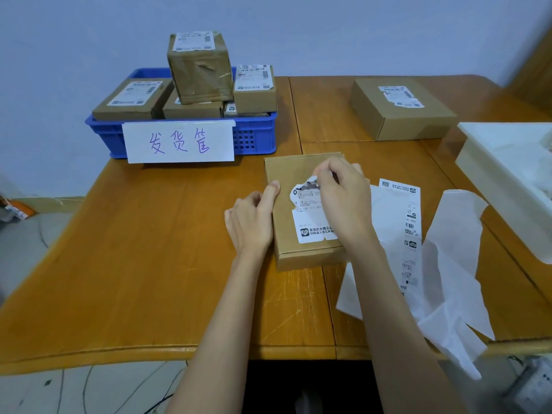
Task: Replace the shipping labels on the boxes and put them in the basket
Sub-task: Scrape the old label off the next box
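White tray (490, 162) – right edge, wooden table (149, 249).

— What can't you read?
— The torn label (310, 216) print is too small; the right hand (343, 201) hides its right part.
— Anything cut off?
— The white tray (493, 174), at the right edge.
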Tool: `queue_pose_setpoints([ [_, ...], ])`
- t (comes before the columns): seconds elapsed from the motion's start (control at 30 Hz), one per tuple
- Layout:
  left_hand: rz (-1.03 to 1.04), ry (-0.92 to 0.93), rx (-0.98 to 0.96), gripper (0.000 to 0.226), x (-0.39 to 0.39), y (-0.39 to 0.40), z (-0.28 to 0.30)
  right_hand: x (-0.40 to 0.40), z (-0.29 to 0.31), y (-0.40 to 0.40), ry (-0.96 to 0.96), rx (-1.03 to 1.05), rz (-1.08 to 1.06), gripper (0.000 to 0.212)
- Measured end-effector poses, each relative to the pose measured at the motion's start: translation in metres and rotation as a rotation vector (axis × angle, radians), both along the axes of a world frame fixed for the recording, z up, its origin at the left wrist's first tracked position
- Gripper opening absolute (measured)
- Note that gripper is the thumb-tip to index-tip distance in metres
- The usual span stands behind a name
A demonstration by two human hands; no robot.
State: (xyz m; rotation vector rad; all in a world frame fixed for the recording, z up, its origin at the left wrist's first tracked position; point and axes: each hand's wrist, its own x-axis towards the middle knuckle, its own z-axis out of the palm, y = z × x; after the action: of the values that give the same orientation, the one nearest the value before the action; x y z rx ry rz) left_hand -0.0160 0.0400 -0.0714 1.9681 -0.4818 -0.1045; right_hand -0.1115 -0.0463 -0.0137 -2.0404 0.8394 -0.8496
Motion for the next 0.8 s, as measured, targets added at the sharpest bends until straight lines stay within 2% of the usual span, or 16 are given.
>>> queue_pose_setpoints([
  [0.1, 0.0, -0.008, -0.005, 0.071, 0.0, 0.0, -0.001, -0.002, 0.0, 0.003, -0.045, 0.003, -0.013, 0.027],
  [0.23, 0.005, 0.009, -0.01, 0.068, 0.001, 0.0, -0.004, -0.002, -0.005, 0.009, -0.144, -0.106, -0.054, 0.016],
  [0.3, 0.001, 0.002, -0.007, 0.07, 0.002, 0.0, -0.005, -0.003, -0.008, 0.01, -0.145, -0.157, -0.057, 0.02],
  [0.37, -0.005, 0.001, -0.004, 0.071, 0.003, 0.0, -0.006, -0.005, -0.011, 0.01, -0.158, -0.173, -0.055, 0.029],
  [0.47, -0.008, 0.004, -0.005, 0.073, 0.003, 0.0, -0.006, -0.007, -0.009, 0.008, -0.189, -0.16, -0.007, 0.069],
  [0.53, -0.008, -0.002, 0.003, 0.075, 0.004, 0.001, -0.007, -0.007, -0.008, 0.007, -0.102, -0.23, 0.026, 0.076],
  [0.6, -0.013, -0.002, 0.008, 0.073, 0.004, 0.001, -0.006, -0.005, -0.009, 0.006, 0.024, -0.339, 0.08, 0.067],
  [0.67, -0.017, 0.001, 0.01, 0.07, 0.004, 0.0, -0.005, -0.003, -0.012, 0.006, 0.08, -0.389, 0.107, 0.042],
  [0.73, -0.01, -0.002, 0.014, 0.068, 0.003, 0.0, -0.005, -0.003, -0.015, 0.007, 0.043, -0.378, 0.059, 0.021],
  [0.8, 0.002, 0.003, 0.008, 0.067, 0.002, 0.0, -0.005, -0.005, -0.016, 0.007, -0.034, -0.319, 0.006, 0.018],
])
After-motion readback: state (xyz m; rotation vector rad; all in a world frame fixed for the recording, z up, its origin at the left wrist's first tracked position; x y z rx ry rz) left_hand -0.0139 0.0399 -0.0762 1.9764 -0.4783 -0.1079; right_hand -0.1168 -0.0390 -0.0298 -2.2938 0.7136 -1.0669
